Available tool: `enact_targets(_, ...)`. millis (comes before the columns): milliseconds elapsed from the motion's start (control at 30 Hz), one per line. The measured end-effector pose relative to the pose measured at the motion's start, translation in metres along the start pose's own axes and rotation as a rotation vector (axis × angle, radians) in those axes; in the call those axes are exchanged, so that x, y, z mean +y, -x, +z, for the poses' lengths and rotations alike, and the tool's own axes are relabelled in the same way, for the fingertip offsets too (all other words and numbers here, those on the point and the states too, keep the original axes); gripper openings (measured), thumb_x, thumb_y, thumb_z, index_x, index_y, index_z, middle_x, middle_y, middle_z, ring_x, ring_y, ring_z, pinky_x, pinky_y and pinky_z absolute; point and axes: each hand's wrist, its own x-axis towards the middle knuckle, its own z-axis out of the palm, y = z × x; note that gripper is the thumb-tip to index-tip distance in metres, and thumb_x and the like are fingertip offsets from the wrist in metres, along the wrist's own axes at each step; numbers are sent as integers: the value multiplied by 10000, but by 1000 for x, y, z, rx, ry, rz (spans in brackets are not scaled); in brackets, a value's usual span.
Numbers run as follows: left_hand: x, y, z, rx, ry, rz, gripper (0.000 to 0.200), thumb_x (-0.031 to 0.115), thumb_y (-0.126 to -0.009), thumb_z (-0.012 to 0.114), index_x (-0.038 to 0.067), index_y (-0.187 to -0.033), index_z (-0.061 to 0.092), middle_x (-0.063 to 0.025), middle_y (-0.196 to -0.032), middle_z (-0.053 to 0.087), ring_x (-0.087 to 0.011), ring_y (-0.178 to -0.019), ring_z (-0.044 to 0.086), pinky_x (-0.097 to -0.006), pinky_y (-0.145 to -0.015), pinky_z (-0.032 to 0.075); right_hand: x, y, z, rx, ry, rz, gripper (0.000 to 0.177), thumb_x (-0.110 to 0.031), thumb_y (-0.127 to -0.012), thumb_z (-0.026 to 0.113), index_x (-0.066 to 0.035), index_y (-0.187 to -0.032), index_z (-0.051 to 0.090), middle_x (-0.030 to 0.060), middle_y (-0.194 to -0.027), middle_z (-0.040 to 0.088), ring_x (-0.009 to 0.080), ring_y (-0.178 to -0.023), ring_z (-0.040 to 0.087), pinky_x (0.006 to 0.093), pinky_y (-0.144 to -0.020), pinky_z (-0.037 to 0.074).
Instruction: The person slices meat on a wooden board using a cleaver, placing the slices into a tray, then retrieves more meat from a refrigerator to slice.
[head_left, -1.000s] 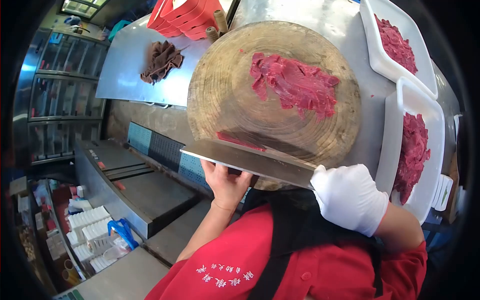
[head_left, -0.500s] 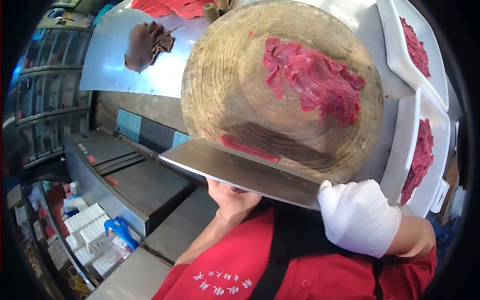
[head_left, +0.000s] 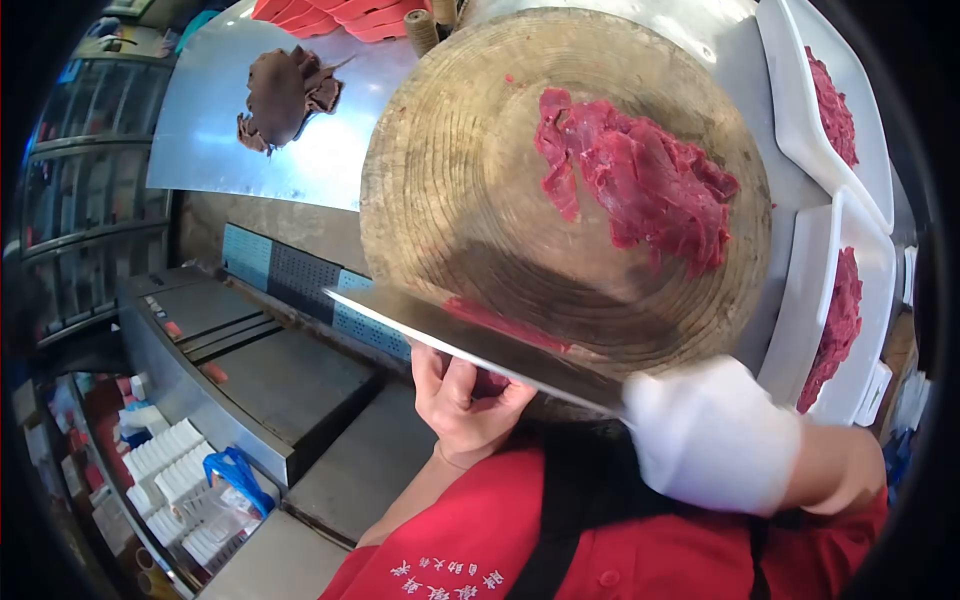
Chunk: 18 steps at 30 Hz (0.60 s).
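Observation:
My right hand [head_left: 705, 435], in a white glove and blurred, is closed round the handle end of a wide cleaver [head_left: 480, 350]. The blade reaches leftward over the near edge of a round wooden chopping block [head_left: 440, 200]. My bare left hand [head_left: 465, 405] is just below the blade, fingers bent against a piece of red meat [head_left: 490, 382] mostly hidden behind them and the blade. A thin strip of meat [head_left: 505, 323] lies on the block just beyond the blade. Farther back on the block rests a pile of sliced red meat [head_left: 645, 185].
Two white trays [head_left: 790, 310] of red meat stand at the right. A brown crumpled cloth [head_left: 280, 98] lies on the metal table [head_left: 200, 150] at the back left, near red trays [head_left: 350, 18]. Lower left are a steel counter [head_left: 290, 385] and a blue bag [head_left: 240, 478].
The cleaver has tilted, so its face shows narrower. My left hand's fingers and the meat by them have come more into view. My right hand has shifted slightly left.

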Motion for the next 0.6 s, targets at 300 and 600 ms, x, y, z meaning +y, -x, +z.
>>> enact_targets(300, 7, 21, 3, 57, -21, -55, 312, 26, -670, 830, 3, -955, 704, -174, -1097, 566, -272, -978, 610, -336, -807, 512, 5, -14, 14, 140, 71, -43, 154, -168, -791, 611, -18, -790, 578, 171, -640, 611, 350, -613, 656, 440, -544, 516)
enact_targets(600, 8, 28, 9, 133, 9, -77, 237, -10, -725, 763, 21, -951, 700, -147, -1088, 569, -259, -961, 575, -340, -830, 473, 15, 60, 34, 340, 198, 31, 92, -118, -759, 608, -37, -775, 567, 101, -554, 524, 269, -474, 559, 404, -458, 419)
